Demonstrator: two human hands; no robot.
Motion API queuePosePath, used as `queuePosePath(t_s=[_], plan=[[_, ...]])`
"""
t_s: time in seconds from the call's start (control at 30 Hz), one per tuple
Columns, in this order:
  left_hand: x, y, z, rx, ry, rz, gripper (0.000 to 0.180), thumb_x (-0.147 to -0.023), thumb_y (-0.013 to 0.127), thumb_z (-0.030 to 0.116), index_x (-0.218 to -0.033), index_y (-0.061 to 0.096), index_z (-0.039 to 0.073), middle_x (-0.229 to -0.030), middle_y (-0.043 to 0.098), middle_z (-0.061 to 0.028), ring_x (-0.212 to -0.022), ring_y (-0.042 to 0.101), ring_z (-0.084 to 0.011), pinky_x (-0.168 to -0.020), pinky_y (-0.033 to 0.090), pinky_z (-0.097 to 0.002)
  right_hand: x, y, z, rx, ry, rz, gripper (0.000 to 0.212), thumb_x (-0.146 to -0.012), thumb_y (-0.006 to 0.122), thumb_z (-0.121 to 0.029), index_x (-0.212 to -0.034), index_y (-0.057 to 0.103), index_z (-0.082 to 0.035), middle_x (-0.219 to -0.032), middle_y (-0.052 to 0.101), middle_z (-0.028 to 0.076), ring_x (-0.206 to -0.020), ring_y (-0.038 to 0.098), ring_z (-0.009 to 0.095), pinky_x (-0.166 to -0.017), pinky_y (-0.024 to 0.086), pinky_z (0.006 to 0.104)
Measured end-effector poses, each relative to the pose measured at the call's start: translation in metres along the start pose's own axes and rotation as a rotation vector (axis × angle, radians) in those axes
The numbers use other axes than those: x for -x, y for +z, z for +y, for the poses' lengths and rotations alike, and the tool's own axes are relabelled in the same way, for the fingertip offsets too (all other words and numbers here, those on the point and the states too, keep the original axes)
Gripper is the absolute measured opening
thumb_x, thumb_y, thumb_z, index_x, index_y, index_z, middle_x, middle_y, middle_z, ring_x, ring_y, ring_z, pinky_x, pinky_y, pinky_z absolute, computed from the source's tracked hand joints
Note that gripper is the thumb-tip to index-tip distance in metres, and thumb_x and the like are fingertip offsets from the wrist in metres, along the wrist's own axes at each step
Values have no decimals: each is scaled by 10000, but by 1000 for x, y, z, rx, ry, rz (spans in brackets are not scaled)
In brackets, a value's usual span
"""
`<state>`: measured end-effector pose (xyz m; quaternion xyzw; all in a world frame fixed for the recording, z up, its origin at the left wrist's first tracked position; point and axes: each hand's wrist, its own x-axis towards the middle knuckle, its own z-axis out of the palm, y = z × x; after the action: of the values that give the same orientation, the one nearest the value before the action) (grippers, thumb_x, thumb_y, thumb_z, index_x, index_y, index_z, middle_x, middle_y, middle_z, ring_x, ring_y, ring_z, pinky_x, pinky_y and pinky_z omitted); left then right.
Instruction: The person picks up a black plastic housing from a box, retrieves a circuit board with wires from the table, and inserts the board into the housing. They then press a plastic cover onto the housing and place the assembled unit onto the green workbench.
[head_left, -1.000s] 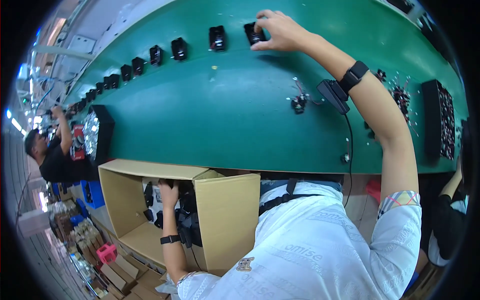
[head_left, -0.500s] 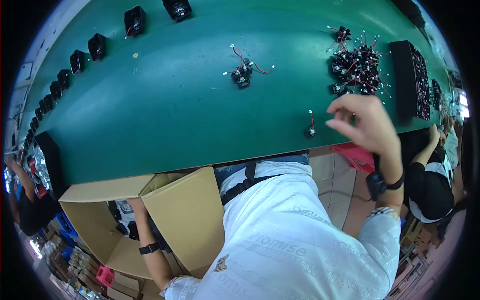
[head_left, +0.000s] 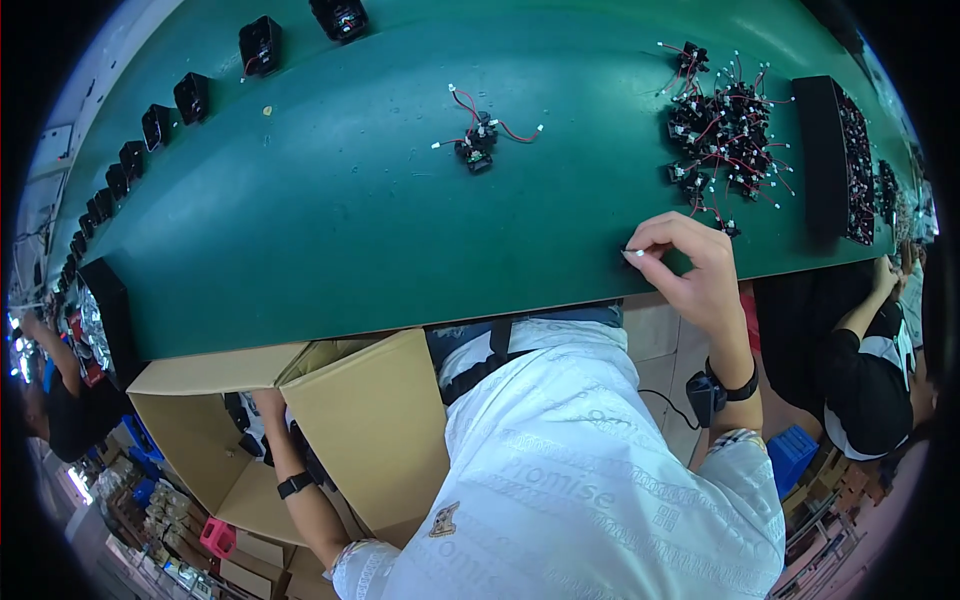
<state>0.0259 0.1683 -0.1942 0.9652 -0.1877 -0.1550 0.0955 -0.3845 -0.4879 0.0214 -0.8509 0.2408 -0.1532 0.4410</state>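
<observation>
Near the table's front edge my right hand (head_left: 690, 262) is closed in a pinch, with a small black part with a white connector (head_left: 637, 254) at its fingertips; the fingers hide most of the part. My left hand (head_left: 268, 404) reaches into an open cardboard box (head_left: 365, 425) at the lower left. Its fingers are hidden among dark and pale things inside, so I cannot see what they touch. Beyond my right hand lies a pile of black parts with red and black wires (head_left: 730, 135). A smaller cluster of wired black parts (head_left: 477, 145) sits at mid-table.
A black tray (head_left: 820, 160) filled with small parts stands at the right of the green table (head_left: 330, 230). Black housings (head_left: 260, 45) line the far left edge. A black foil-lined box (head_left: 105, 310) is at the left end. Co-workers (head_left: 850, 350) sit at both sides.
My right hand has come down and left and closed on the small wired part that lay on the table. My left hand stays in the box.
</observation>
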Motion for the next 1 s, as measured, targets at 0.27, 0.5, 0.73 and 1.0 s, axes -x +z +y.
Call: queuePosePath(t_s=[0.27, 0.5, 0.73, 1.0], plan=[[7, -69, 23, 562, -295, -14, 274, -1011, 551, 126, -1211, 646, -35, -1161, 702, -90, -1090, 624, -181, -957, 468, -319, -17, 5, 2, -107, -232, 14, 164, -768, 736, 119, -882, 679, 15, -905, 722, 123, -775, 691, 169, -689, 550, 265], [26, -162, 55, 1403, -424, 423, 423, -973, 507, 309, -1217, 663, 0, -1177, 691, -174, -1060, 689, -284, -778, 571, -368, -24, 12, 1, -291, -117, 89, 145, -844, 704, 103, -959, 665, 23, -919, 700, 82, -797, 679, 142, -708, 555, 248], [5, -239, 269, 1429, 45, 357, 339, -1019, 507, 173, -1242, 592, -68, -1083, 672, -157, -865, 642, -217, -853, 512, -314, -44, 24, -10, 71, -8, 117, 250, -884, 698, 40, -1118, 614, 14, -862, 664, 38, -745, 650, 92, -663, 533, 218], [-33, -175, 515, 437, 719, -178, 299, -961, 633, 234, -1134, 622, -9, -999, 684, -146, -893, 662, -256, -799, 540, -372, -55, 33, -3, -64, 63, 113, 370, -858, 718, 31, -1205, 591, 14, -870, 638, 29, -718, 612, 55, -618, 497, 206]])
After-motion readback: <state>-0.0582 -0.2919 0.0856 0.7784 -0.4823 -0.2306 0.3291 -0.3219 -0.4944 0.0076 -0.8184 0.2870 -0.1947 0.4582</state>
